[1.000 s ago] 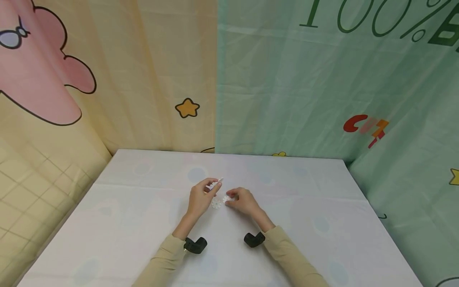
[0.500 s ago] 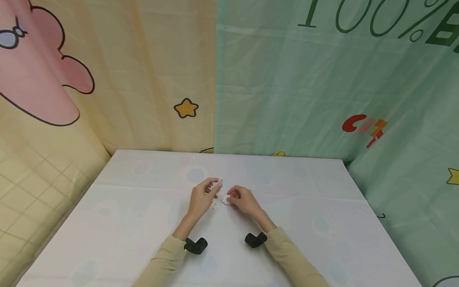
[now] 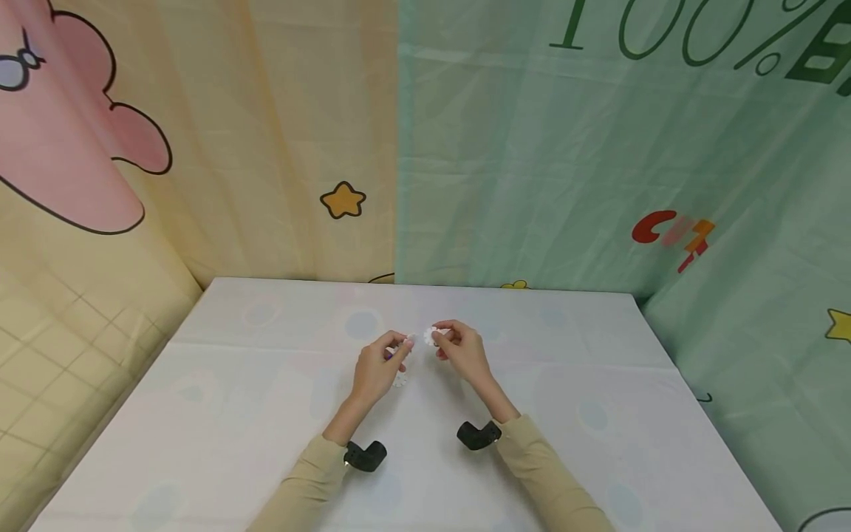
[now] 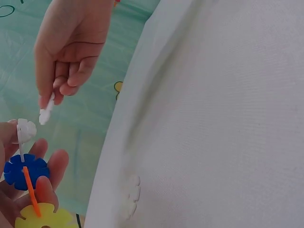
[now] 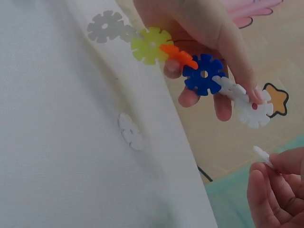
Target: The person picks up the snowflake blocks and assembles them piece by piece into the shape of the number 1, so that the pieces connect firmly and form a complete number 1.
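My left hand [image 3: 374, 373] holds a chain of interlocked plastic snowflake discs, pinching its white end disc [image 5: 256, 118]. Along the chain follow another white disc, a blue disc [image 5: 194, 81], an orange disc [image 5: 176, 57], a yellow disc [image 5: 141, 51] and whitish discs [image 5: 102, 33] at the far end. Between thumb and fingers my right hand [image 3: 467, 356] pinches a separate white snowflake disc [image 4: 45, 115]. A small gap parts it from the chain's white end. One loose white disc [image 5: 129, 133] lies on the table beneath the hands, partly hidden by the left hand in the head view.
A white cloth with pale spots covers the table [image 3: 565, 458]. Behind it hang a yellow curtain [image 3: 279, 148] and a green curtain [image 3: 505, 162] at the back edge. Each wrist carries a black camera mount [image 3: 365, 456].
My right hand has picked a white disc up from the table and raised it forward, level with the left hand. The left hand has stayed nearly in place, still holding the chain.
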`<state>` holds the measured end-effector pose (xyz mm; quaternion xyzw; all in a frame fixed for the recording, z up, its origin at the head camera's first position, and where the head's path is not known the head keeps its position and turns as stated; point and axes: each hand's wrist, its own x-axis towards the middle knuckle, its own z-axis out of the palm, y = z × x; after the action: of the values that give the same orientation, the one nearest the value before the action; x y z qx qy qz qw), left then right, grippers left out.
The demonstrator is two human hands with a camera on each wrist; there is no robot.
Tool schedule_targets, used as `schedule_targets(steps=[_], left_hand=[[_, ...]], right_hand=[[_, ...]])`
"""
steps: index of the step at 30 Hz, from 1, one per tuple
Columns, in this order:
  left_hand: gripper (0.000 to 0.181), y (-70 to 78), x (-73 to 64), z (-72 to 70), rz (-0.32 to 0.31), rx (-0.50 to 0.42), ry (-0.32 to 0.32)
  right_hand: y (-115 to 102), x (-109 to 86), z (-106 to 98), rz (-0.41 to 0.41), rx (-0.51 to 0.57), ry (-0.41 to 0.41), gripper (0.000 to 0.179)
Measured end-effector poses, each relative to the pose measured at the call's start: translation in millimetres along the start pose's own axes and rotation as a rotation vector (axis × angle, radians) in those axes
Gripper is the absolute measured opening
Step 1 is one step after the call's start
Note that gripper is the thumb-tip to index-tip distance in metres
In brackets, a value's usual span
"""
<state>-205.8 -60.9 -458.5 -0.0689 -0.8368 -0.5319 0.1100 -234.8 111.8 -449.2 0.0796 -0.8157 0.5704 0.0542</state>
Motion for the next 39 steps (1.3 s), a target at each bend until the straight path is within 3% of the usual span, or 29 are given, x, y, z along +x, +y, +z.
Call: schedule_targets(steps=[11,23,39], left_hand=[[0.019,2.9,-1.0,1.9,0.014,0.075,-0.002],[0.018,3.7,0.0,1.6,0.046,0.148,-0.005],[0.016,6.7,1.0,8.1,0.088,0.131,0.018]], right_hand=[[-12.6,-2.7,0.8,-0.020,0.094,0.053,0.022],[-17.1,-2.0,4.5,-0.050,0.047,0.067,0.021],[-16.1,-7.1,16.6,-0.054,0.102,0.165,0.018]])
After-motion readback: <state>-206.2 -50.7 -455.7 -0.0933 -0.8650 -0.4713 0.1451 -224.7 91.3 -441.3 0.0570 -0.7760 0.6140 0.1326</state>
